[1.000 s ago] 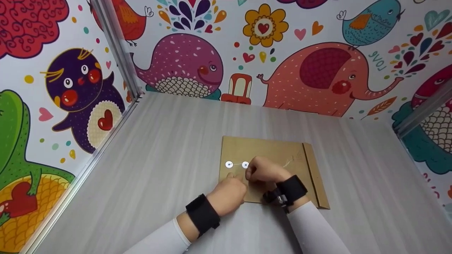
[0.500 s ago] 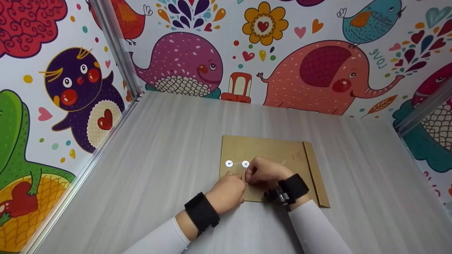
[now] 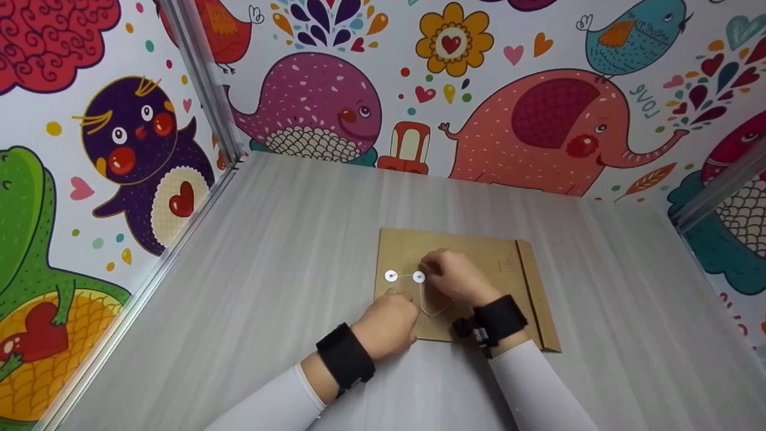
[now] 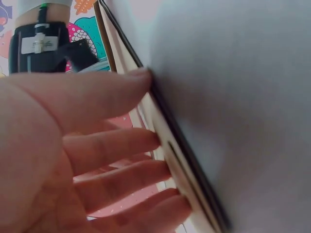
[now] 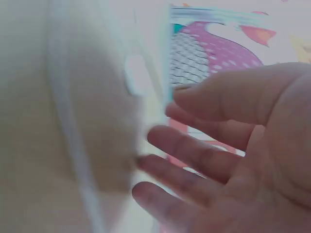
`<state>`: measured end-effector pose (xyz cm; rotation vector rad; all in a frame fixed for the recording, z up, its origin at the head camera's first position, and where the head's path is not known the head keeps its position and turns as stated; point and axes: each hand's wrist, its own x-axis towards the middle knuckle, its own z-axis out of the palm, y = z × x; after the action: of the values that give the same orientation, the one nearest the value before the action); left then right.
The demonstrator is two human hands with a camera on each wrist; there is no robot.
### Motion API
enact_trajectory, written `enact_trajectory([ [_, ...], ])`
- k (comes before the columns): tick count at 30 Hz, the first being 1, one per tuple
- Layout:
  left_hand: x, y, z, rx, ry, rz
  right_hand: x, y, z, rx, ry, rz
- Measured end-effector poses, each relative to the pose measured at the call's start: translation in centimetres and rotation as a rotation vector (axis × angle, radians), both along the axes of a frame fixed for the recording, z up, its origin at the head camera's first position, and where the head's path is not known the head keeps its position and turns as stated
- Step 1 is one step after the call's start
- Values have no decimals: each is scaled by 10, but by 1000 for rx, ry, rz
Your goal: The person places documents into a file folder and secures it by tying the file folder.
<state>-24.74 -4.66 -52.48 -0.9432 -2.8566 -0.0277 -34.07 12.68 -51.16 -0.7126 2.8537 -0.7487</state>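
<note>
A brown kraft document envelope [image 3: 473,251] lies on the table, with two white button discs on its face. A thin cord [image 3: 421,296] runs from the left disc [image 3: 391,276] to the right disc [image 3: 418,277], then hangs in a slack loop that passes under my right hand [image 3: 461,275]. That hand hovers just right of the right disc; in the right wrist view its fingers [image 5: 194,155] are loosely bent and nothing shows between them. My left hand [image 3: 386,323] rests on the envelope's near left corner, the thumb [image 4: 131,85] at its edge and the other fingers against its face.
The grey wood-grain table [image 3: 287,239] spreads around the envelope. Walls printed with cartoon animals, such as an elephant [image 3: 550,131], stand behind and at both sides. A metal post [image 3: 206,84] marks the back left corner.
My right hand has risen and moved away from the near side of the right disc, and its fingers have spread. The cord now shows as a loose loop. The left hand stays in place.
</note>
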Motion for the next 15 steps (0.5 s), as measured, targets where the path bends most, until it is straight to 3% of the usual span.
enact_trajectory([
  [3, 0, 1, 0, -17, -3, -1, 3, -6, -5, 77, 79, 39],
  [5, 0, 2, 1, -25, -11, -1, 4, -8, -5, 110, 85, 64],
  [8, 0, 2, 2, -18, -40, 3, 1, -14, 1, 168, 29, 97],
  [12, -1, 0, 5, -8, -73, 0, -3, -35, 6, 274, -62, 205],
  [15, -2, 0, 5, -16, -71, -12, -3, -47, 6, 357, -81, 255],
])
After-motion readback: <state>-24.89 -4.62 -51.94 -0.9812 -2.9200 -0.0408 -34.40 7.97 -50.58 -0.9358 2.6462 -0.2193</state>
